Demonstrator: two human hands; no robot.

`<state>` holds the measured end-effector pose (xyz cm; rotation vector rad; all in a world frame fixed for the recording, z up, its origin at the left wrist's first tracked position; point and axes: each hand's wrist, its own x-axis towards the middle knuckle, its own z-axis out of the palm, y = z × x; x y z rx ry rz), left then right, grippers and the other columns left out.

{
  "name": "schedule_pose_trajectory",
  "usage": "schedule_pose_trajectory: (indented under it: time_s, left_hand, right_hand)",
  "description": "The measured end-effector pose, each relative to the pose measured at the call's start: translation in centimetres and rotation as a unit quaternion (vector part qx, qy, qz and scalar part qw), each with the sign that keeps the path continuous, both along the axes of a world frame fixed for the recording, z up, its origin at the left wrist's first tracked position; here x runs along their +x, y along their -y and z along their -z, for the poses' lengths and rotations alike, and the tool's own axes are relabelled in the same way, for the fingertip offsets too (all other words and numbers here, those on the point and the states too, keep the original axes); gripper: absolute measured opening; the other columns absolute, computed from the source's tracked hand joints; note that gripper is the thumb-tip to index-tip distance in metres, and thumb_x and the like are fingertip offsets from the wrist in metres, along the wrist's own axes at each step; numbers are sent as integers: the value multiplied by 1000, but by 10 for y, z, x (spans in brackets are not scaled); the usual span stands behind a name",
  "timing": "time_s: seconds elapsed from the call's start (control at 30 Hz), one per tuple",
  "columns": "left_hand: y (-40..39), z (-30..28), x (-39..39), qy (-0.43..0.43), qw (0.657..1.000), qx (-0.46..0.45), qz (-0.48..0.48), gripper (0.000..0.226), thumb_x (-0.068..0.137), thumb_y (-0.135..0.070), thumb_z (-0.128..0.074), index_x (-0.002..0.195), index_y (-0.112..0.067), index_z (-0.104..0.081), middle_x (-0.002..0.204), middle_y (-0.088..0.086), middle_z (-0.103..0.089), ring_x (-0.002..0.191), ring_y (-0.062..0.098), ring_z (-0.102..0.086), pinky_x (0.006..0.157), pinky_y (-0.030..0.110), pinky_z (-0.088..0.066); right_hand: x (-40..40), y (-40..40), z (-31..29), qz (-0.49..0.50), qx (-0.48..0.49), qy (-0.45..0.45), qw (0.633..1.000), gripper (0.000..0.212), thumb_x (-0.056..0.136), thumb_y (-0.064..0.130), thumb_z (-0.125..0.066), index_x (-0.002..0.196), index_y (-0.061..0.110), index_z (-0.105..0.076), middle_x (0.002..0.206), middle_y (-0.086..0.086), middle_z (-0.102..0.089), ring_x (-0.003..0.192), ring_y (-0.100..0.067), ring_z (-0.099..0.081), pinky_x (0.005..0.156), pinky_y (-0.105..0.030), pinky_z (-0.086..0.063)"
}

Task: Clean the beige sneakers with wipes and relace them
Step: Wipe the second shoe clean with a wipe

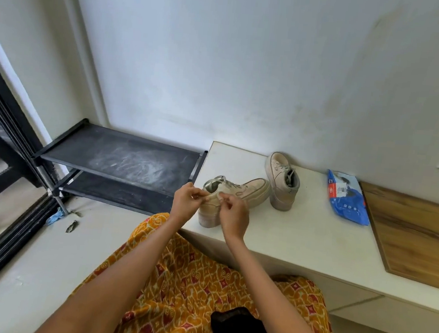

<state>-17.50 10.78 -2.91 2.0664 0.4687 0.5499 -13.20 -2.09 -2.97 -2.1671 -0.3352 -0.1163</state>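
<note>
Two beige platform sneakers stand on a white counter [299,244]. The near sneaker [248,193] lies along the counter's left front corner, toe pointing right. My left hand [186,203] and my right hand [234,214] meet at its heel end, each pinching a piece of its grey-beige lace [218,182]. The far sneaker [281,180] stands behind it near the wall, laces loose. A blue pack of wipes [346,197] lies flat to the right of the sneakers.
A wooden board [415,233] covers the counter's right part. A dusty black two-shelf shoe rack [122,159] stands left of the counter against the wall. Black sliding door frames [3,199] line the left side. My patterned orange clothing fills the foreground.
</note>
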Motion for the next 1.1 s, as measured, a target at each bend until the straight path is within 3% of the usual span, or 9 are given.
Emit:
schedule_pose_trajectory:
  time_s: [0.1, 0.17, 0.27, 0.37, 0.63, 0.77, 0.93, 1.0, 1.1]
  left_hand:
    - [-1, -1, 0, 9, 1000, 1, 2, 14, 74, -8, -77, 88, -8, -76, 71, -6, -52, 66, 5, -50, 61, 12, -42]
    - [0, -2, 0, 9, 1000, 3, -3, 14, 76, -8, -76, 90, -7, -76, 71, -7, -51, 67, 6, -49, 63, 15, -43]
    - [2, -4, -3, 10, 997, 83, 1, 15, 79, -13, -74, 94, -10, -75, 72, -4, -52, 72, 11, -45, 61, 20, -40]
    - [9, -4, -8, 35, 977, 210, 20, 13, 78, -12, -74, 91, -10, -75, 71, 0, -52, 71, 16, -46, 49, 29, -46]
    - [19, 2, -13, 36, 962, 268, 47, 18, 74, -4, -76, 91, -4, -71, 76, 6, -51, 66, 18, -50, 41, 30, -49]
    - [14, 2, -10, 27, 973, 230, 19, 11, 80, -9, -72, 91, -5, -73, 73, 5, -50, 67, 19, -49, 45, 32, -48]
    - [5, -5, -7, 26, 974, 223, 23, 8, 81, -9, -71, 87, -7, -75, 68, 3, -48, 66, 17, -43, 46, 32, -43]
    - [8, -5, -7, 29, 977, 212, 24, 10, 81, -8, -71, 89, -7, -75, 68, 4, -49, 67, 18, -45, 48, 32, -43]
    - [12, -3, -7, 31, 981, 193, 20, 11, 80, -8, -72, 90, -7, -75, 68, 4, -52, 67, 17, -45, 49, 29, -41]
  right_hand:
    - [9, 15, -1, -41, -42, 63, 996, 15, 87, 22, -65, 99, 26, -74, 90, 6, -73, 85, -16, -60, 78, -31, -47]
    - [35, 22, -6, 40, -17, 54, 998, 17, 87, 18, -63, 96, 26, -75, 84, 4, -74, 78, -18, -65, 72, -30, -49]
    - [77, 38, -13, 204, 75, -98, 971, 19, 88, 19, -58, 99, 23, -73, 99, -3, -72, 93, -24, -64, 78, -30, -47]
    - [89, 50, -3, 248, 72, -167, 952, 19, 91, 23, -57, 103, 21, -72, 107, -6, -70, 99, -27, -62, 87, -35, -45]
    - [43, 35, 7, 150, -147, 28, 977, 29, 90, 37, -55, 108, 19, -70, 115, -3, -64, 111, -27, -49, 86, -39, -38]
    - [21, 25, 11, 85, -144, 66, 984, 19, 92, 27, -57, 103, 20, -71, 94, -2, -67, 95, -24, -53, 78, -33, -33]
    - [8, 23, 7, -1, -94, 105, 990, 18, 87, 34, -64, 99, 25, -73, 84, 5, -69, 82, -15, -49, 72, -30, -27]
    - [29, 34, 0, 82, -53, 73, 993, 16, 86, 32, -65, 95, 24, -75, 78, -1, -70, 81, -21, -54, 72, -32, -33]
    - [68, 55, -7, 229, -28, -40, 972, 18, 89, 30, -61, 99, 22, -74, 95, -10, -71, 99, -30, -56, 82, -36, -38]
